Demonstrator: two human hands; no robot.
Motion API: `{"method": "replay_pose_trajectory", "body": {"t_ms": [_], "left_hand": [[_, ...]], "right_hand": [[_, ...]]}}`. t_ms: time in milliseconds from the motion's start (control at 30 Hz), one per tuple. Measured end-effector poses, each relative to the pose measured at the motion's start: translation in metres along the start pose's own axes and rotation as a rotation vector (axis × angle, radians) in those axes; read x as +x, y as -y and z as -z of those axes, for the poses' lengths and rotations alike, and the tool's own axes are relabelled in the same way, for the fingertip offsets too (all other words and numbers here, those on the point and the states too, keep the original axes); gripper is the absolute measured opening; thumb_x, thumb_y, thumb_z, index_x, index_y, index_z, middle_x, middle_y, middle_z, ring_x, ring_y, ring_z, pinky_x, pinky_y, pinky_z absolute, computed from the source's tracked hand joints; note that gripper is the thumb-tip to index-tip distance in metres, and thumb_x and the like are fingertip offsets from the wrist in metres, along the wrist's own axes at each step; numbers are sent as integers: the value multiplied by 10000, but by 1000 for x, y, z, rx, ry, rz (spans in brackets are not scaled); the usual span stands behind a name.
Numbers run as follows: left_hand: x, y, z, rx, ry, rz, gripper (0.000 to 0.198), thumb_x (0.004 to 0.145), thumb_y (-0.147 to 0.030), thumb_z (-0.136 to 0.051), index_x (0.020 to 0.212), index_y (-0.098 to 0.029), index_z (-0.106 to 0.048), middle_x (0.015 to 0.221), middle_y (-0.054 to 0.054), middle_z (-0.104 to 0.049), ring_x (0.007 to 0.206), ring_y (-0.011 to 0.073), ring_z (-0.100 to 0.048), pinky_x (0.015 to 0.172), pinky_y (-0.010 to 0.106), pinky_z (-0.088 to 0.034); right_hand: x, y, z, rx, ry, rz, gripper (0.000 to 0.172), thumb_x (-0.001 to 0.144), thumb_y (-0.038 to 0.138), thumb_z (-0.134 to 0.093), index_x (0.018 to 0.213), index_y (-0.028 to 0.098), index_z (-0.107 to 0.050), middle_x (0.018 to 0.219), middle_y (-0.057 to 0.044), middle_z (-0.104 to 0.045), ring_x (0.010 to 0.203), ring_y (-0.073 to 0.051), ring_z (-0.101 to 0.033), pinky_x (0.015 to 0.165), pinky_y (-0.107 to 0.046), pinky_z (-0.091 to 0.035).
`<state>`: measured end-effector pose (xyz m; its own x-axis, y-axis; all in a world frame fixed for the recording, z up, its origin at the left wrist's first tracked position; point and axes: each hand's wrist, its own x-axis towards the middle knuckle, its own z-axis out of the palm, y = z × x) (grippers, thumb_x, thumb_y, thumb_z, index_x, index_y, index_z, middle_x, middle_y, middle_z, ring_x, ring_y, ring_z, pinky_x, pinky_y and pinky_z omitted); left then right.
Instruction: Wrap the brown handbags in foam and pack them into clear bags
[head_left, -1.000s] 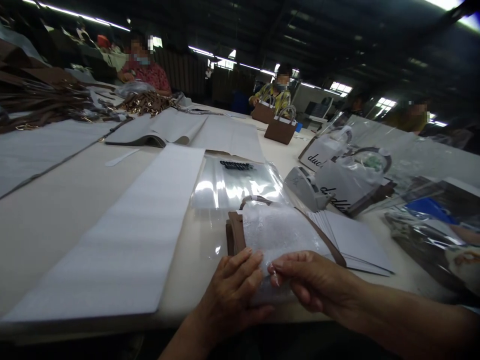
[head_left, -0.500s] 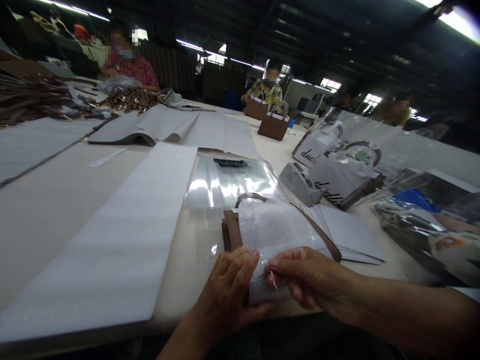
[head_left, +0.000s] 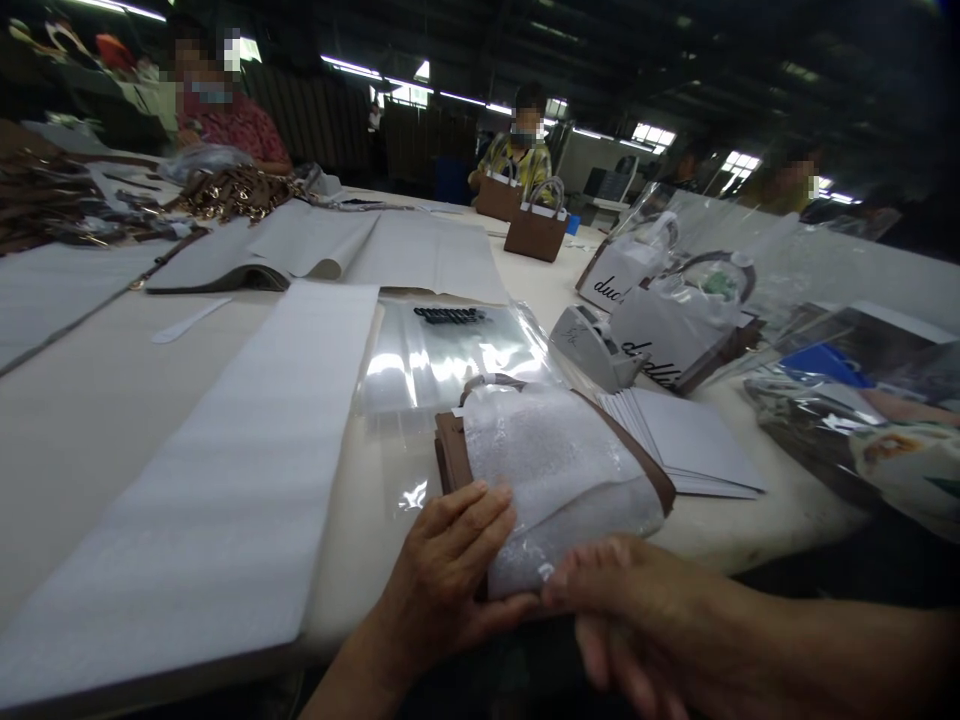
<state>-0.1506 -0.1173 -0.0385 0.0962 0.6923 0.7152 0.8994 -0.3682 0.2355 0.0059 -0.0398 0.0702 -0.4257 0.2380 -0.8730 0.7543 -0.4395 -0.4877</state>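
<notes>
A brown handbag (head_left: 454, 452) lies on its side at the table's front edge, its front covered by a white translucent foam sheet (head_left: 551, 445). My left hand (head_left: 450, 560) rests on the near left of the bag, fingers over the sheet and thumb along the bottom edge, gripping it. My right hand (head_left: 630, 600) is closed in a pinch at the bag's near edge, slightly blurred. A shiny bit of clear tape (head_left: 545, 571) shows at its fingertips; the rest is hidden.
Left of the bag lies a long white foam strip (head_left: 225, 480). Beyond are clear plastic bags (head_left: 457, 360), a tape dispenser (head_left: 596, 350) and white cards (head_left: 690, 440). Wrapped handbags (head_left: 675, 330) stand at right. Two people sit across the table near brown bags and straps (head_left: 236, 192).
My right hand has moved down toward me, from the middle of the foam sheet to the bag's near edge. The left hand stays on the bag. The view has shifted slightly.
</notes>
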Motion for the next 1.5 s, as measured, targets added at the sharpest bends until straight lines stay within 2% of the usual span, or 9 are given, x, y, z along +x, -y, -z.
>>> {"method": "replay_pose_trajectory", "body": {"t_ms": [100, 267, 333, 700, 833, 933, 1067, 1300, 1500], "left_hand": [[-1, 2, 0, -12, 25, -2, 570, 687, -486, -654, 1103, -118, -524, 1142, 111, -592, 1122, 259, -462, 893, 384, -473], [-2, 2, -3, -10, 47, 8, 587, 682, -471, -664, 1126, -120, -508, 1164, 115, -580, 1140, 266, -446, 895, 404, -468], [-1, 1, -3, -10, 47, 9, 587, 677, -461, -672, 1124, -117, -509, 1157, 118, -583, 1135, 264, -450, 896, 403, -467], [1, -2, -1, -28, 54, 39, 580, 663, -441, -689, 1116, -119, -522, 1150, 125, -586, 1143, 260, -455, 916, 403, -461], [4, -4, 0, -14, 43, 39, 569, 666, -457, -679, 1101, -124, -523, 1124, 125, -603, 1122, 252, -476, 901, 393, -471], [4, -5, 1, -15, 39, 41, 554, 673, -463, -669, 1101, -141, -524, 1115, 118, -610, 1113, 249, -488, 896, 394, -474], [2, -4, 1, -13, 46, 56, 551, 682, -462, -661, 1114, -151, -520, 1133, 112, -601, 1123, 256, -483, 897, 407, -475], [4, -7, 2, -23, 34, 68, 554, 676, -465, -671, 1106, -145, -533, 1110, 111, -606, 1116, 240, -476, 908, 378, -466], [1, -2, 3, -1, 93, 23, 520, 690, -457, -668, 1126, -200, -551, 1188, 101, -533, 1158, 263, -408, 905, 403, -462]], "right_hand": [[-5, -16, 12, -347, -24, 125, 161, 808, 249, -440, 747, 136, -537, 463, 38, -463, 329, -36, -353, 333, -148, -249], [15, -41, 51, -1047, -542, 1250, 221, 786, 139, -535, 1003, 181, -525, 725, -4, -570, 629, -102, -519, 560, -209, -380], [27, -44, 59, -1223, -597, 1477, 261, 802, 130, -538, 1057, 175, -506, 793, -22, -562, 674, -115, -501, 568, -225, -370], [49, -39, 48, -1328, -534, 1699, 169, 884, 137, -407, 928, 118, -569, 769, -48, -554, 666, -123, -480, 604, -268, -381], [46, -33, 44, -999, -552, 1535, 167, 884, 160, -415, 797, 132, -555, 745, -39, -557, 660, -110, -500, 600, -236, -393], [35, -20, 44, -680, -374, 1043, 200, 885, 267, -432, 812, 147, -575, 658, -1, -550, 593, -80, -505, 553, -191, -392], [24, -11, 40, -288, -116, 481, 369, 856, 395, -448, 1125, 156, -526, 562, 40, -541, 338, -32, -378, 334, -140, -258], [24, -44, 15, -151, -47, 472, 588, 863, 381, -433, 1381, 160, -264, 594, 11, -597, 307, -18, -390, 311, -100, -258], [36, -57, 15, -38, -3, 491, 571, 869, 442, -411, 1371, 195, -296, 530, 38, -561, 297, -29, -382, 304, -104, -255]]}}
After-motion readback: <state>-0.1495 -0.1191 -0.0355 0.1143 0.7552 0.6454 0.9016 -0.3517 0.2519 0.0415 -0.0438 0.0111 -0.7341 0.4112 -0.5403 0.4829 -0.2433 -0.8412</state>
